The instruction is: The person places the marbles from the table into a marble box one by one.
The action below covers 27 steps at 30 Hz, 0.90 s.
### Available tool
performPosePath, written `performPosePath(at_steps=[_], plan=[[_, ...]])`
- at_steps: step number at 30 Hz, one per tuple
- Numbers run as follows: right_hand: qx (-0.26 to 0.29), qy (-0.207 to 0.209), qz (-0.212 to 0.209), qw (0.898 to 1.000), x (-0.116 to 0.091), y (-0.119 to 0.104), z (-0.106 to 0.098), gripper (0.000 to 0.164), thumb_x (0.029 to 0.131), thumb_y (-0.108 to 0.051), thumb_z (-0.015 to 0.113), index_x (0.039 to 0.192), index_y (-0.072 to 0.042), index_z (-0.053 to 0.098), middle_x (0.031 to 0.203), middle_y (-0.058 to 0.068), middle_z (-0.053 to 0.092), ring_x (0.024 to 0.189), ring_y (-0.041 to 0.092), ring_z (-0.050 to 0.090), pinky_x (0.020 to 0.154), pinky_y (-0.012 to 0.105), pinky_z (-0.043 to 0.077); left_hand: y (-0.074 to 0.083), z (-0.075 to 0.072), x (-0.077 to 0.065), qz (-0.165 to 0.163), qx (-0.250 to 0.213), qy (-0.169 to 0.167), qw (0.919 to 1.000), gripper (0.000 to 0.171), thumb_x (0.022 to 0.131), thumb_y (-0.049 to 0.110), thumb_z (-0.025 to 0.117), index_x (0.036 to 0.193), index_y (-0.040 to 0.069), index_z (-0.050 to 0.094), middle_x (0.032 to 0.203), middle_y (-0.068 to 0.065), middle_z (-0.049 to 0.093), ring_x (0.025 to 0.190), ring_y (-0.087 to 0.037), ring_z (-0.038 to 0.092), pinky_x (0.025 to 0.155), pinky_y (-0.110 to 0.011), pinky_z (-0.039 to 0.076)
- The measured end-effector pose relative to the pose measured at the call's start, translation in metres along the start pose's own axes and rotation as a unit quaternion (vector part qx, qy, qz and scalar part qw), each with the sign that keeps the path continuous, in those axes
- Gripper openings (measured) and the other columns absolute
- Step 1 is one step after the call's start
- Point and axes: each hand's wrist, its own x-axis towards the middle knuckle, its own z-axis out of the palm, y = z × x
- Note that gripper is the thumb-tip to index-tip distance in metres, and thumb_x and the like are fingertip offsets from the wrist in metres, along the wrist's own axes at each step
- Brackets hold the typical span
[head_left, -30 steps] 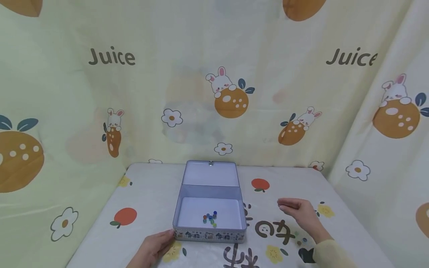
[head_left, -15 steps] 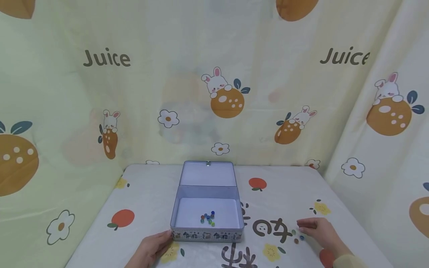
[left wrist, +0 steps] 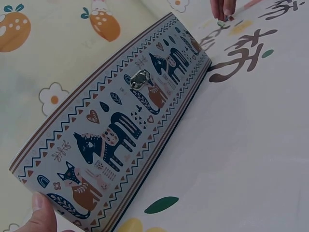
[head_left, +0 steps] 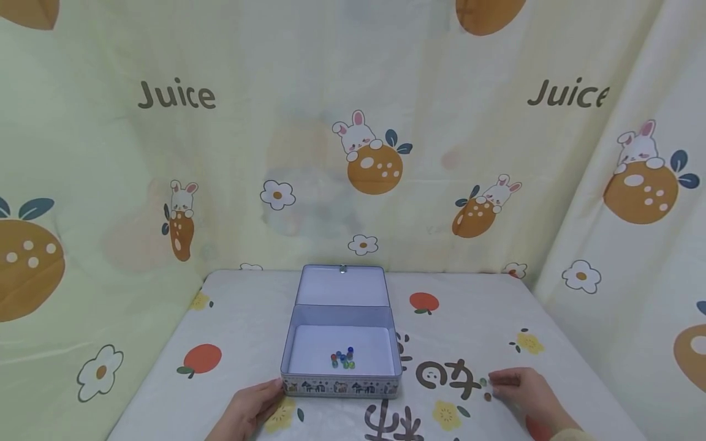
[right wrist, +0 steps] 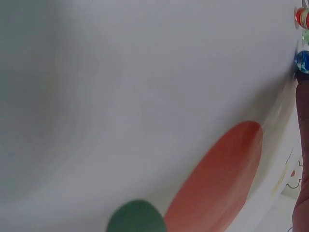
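An open tin box (head_left: pixel 342 387) stands on the table, lid tipped back and animal prints on its front. Several coloured glass marbles (head_left: pixel 343 358) lie on its floor. My left hand (head_left: pixel 250 405) touches the box's front left corner with outstretched fingers; its thumb (left wrist: pixel 42 215) shows at that corner in the left wrist view. To the right, my right hand (head_left: pixel 526 395) is down at the cloth, its fingertips pinching a blue marble (right wrist: pixel 302 61). Close by its fingers lie a green marble (head_left: pixel 483 381) and a reddish-brown marble (head_left: pixel 488 397).
A white printed tablecloth (head_left: pixel 248 331) with fruit, flowers and dark lettering covers the table. Patterned curtains (head_left: pixel 309 122) hang behind it and along both sides. The raised lid (head_left: pixel 342 286) stands at the back of the box.
My right hand has come down and right from beside the box to the loose marbles, and now covers the blue one. My left hand stays at the box corner.
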Motion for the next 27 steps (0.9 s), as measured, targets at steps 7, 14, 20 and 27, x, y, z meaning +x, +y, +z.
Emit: performPosePath(at_steps=[7,14,20,27], plan=[[-0.006,-0.005,0.014,1.000,0.000,0.000,0.001,0.033,0.084,-0.010,0.081,0.115,0.000,0.074,0.108,0.016,0.078,0.109,0.039,0.069,0.091,0.057,0.058,-0.001,0.000,0.001,-0.007,0.008,0.000,0.9999,0.053,0.101,0.019,0.066,0.141,-0.013,0.050,0.148,-0.030,0.049,0.144,-0.046,0.043,0.113,-0.054,0.047],[0.057,0.006,0.007,0.998,-0.009,-0.007,-0.009,0.036,0.089,-0.011,0.077,0.123,-0.001,0.071,0.117,0.017,0.076,0.118,0.040,0.067,0.095,0.056,0.059,-0.002,0.002,0.003,-0.010,0.016,0.000,0.9998,0.056,0.100,0.021,0.067,0.141,-0.012,0.050,0.149,-0.030,0.048,0.144,-0.046,0.042,0.112,-0.054,0.047],[0.105,0.038,-0.072,0.991,-0.010,-0.025,-0.019,0.043,0.092,-0.018,0.076,0.130,0.003,0.066,0.121,0.016,0.075,0.104,0.019,0.076,0.086,0.033,0.065,-0.001,0.001,0.002,-0.009,0.012,0.004,0.9999,0.056,0.100,0.021,0.067,0.141,-0.013,0.050,0.148,-0.030,0.048,0.143,-0.046,0.043,0.112,-0.054,0.047],[0.140,0.032,-0.105,0.984,-0.008,-0.065,-0.012,0.051,0.092,-0.027,0.077,0.134,0.000,0.065,0.127,0.014,0.074,0.108,0.016,0.074,0.092,0.033,0.064,0.000,0.001,0.002,-0.008,0.020,0.002,0.9998,0.058,0.099,0.023,0.068,0.141,-0.013,0.050,0.148,-0.029,0.050,0.143,-0.046,0.044,0.112,-0.054,0.047]])
